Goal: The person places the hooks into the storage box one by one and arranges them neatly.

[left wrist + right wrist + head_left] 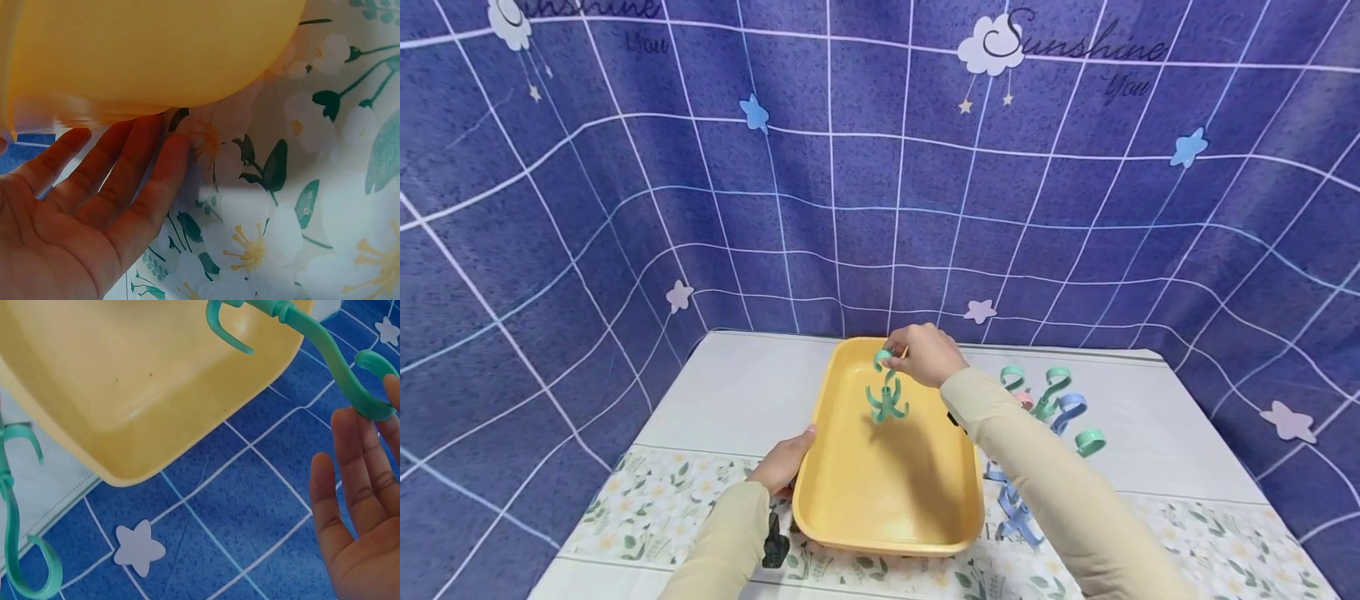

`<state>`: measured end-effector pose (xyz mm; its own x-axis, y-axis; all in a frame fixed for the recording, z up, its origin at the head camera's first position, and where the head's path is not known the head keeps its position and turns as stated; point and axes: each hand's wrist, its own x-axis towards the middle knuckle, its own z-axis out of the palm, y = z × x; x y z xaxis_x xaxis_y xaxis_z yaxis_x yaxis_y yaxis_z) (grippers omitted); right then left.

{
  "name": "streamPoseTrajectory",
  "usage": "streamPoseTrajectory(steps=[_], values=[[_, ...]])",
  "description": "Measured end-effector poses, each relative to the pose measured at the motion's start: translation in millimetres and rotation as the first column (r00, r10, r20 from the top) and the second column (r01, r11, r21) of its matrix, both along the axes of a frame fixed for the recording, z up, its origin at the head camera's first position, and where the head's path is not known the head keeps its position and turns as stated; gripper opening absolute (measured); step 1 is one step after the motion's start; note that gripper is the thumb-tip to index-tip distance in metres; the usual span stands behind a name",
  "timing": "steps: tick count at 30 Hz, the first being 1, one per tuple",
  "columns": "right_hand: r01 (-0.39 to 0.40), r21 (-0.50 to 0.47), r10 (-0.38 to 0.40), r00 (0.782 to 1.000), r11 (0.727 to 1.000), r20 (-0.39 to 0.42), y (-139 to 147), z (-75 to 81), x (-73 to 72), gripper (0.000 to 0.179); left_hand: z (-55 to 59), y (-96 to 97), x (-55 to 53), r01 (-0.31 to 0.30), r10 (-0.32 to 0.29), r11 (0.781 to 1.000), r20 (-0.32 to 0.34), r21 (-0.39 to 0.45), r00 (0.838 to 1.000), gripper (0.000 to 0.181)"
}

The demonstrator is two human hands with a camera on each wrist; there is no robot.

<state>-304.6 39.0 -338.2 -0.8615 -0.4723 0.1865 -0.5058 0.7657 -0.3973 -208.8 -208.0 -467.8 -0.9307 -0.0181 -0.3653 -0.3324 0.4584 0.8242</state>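
Note:
A green hanger (887, 402) with several curved prongs hangs above the yellow tray (887, 492). My right hand (928, 354) pinches the curl of its top hook; in the right wrist view the hanger's stem (334, 359) slants down to the fingertips. My left hand (785, 460) holds the tray's left side, thumb at the rim. The left wrist view shows that hand's fingers (140, 159) reaching under the tray, their tips against its underside.
Right of the tray lie more hangers: green ones (1057, 379), a blue hook (1071, 407), a bit of pink (1024, 400) and a blue hanger (1018, 517) nearer the front. A flowered cloth (685, 483) covers the table. A blue checked curtain (865, 167) hangs behind.

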Motion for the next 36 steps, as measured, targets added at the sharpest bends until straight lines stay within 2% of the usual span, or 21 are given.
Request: streamPoseTrajectory(steps=[6, 13, 21, 26, 36], values=[[0.04, 0.006, -0.04, 0.999, 0.999, 0.012, -13, -8.3, -5.2, 0.016, -3.0, -1.2, -0.5, 0.0, 0.0, 1.0, -0.02, -0.003, 1.0, 0.071], [0.075, -0.034, -0.075, 0.997, 0.997, 0.008, -20, -14.0, -8.2, 0.014, -1.6, -0.3, -0.4, 0.007, -0.007, 1.0, -0.033, 0.001, 0.999, 0.069], [0.129, -0.063, -0.128, 0.992, 0.99, 0.017, -25, -36.9, -22.6, 0.016, 0.0, 1.2, 0.9, 0.005, -0.005, 1.0, -0.023, -0.002, 1.0, 0.07], [0.159, -0.088, -0.158, 0.987, 0.983, 0.023, -30, -47.9, -28.4, 0.017, -1.2, -1.1, 1.5, 0.012, -0.012, 1.0, -0.031, 0.029, 0.999, 0.071], [0.179, -0.119, -0.179, 0.984, 0.977, 0.006, -35, -52.3, -33.7, 0.018, -3.8, 0.1, 4.9, 0.011, -0.006, 0.997, -0.062, 0.081, 0.998, 0.069]])
